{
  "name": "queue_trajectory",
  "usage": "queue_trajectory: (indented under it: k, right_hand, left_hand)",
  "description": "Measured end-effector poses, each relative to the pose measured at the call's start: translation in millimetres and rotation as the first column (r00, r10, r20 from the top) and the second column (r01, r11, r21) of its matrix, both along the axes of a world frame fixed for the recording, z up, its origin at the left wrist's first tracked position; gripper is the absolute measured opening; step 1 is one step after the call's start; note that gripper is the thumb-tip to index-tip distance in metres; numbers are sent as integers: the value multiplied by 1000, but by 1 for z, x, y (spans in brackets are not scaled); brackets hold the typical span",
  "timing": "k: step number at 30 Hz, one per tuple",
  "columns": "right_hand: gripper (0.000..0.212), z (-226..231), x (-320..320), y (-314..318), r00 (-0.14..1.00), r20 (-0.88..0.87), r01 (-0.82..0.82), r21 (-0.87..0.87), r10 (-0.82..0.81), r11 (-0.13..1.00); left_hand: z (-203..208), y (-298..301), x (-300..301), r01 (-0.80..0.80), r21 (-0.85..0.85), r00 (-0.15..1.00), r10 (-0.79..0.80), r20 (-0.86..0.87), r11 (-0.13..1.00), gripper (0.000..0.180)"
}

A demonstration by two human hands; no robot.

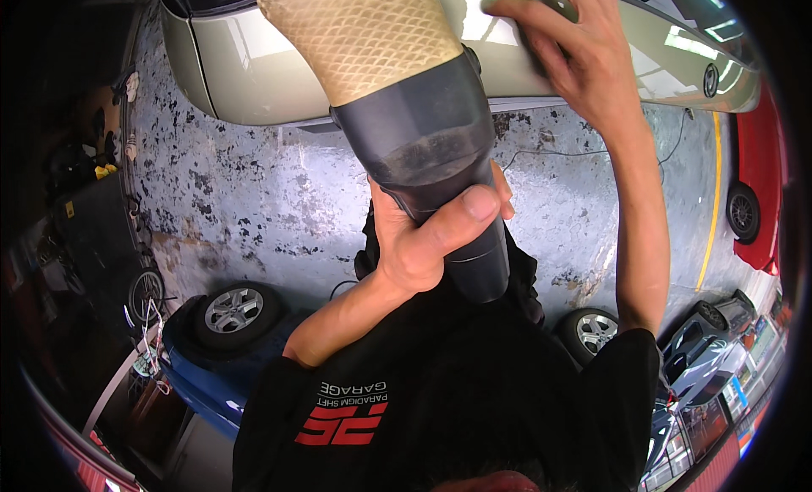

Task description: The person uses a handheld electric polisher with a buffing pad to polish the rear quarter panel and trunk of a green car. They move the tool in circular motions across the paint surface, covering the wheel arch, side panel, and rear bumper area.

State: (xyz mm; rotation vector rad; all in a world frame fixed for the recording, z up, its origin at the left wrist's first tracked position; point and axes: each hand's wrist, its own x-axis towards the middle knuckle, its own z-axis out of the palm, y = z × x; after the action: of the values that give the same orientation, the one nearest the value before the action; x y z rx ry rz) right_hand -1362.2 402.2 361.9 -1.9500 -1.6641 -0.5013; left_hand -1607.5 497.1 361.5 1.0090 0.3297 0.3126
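My left hand point(431, 238) is wrapped round the dark lower end of a large black tool point(423, 128), thumb across its front. The tool's wide upper end is tan with a raised diamond pattern; its tip runs out of the top of the picture, so I cannot tell its exact kind. Beyond it stands a pale gold car point(245, 82) with glossy panels. My right hand point(588, 60) is at the car's side with fingers apart and nothing visible in them. Whether the fingertips touch the panel I cannot tell.
A blue car point(190, 365) with a silver wheel is behind me on the left. A red car point(753, 170) stands at the far right. A thin dark cable point(558, 153) lies on the worn grey floor point(237, 170), with a yellow line point(710, 204) beyond it.
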Motion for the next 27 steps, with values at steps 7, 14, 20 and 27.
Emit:
queue_trajectory:
  k: [7, 14, 20, 27]
  right_hand:
    - [42, 0, -10, -1, 998, 18, 55, -57, -54, 997]
    - [39, 0, -17, -16, 990, -76, 109, -84, -115, 991]
    - [42, -26, -31, -70, 911, -364, 273, 179, -195, 945]
    - [86, -90, -216, -194, -152, -942, 796, 63, 300, 601]
  left_hand:
    - [-2, -1, -2, -7, 39, 1000, 7, 9, 999, 72]
    - [-4, -1, 0, 10, 44, 1000, -11, 15, 999, 70]
    - [7, -19, 18, 76, -98, 997, -79, -19, 992, 53]
    - [0, -71, 73, 263, -150, 964, -264, 13, 953, 50]
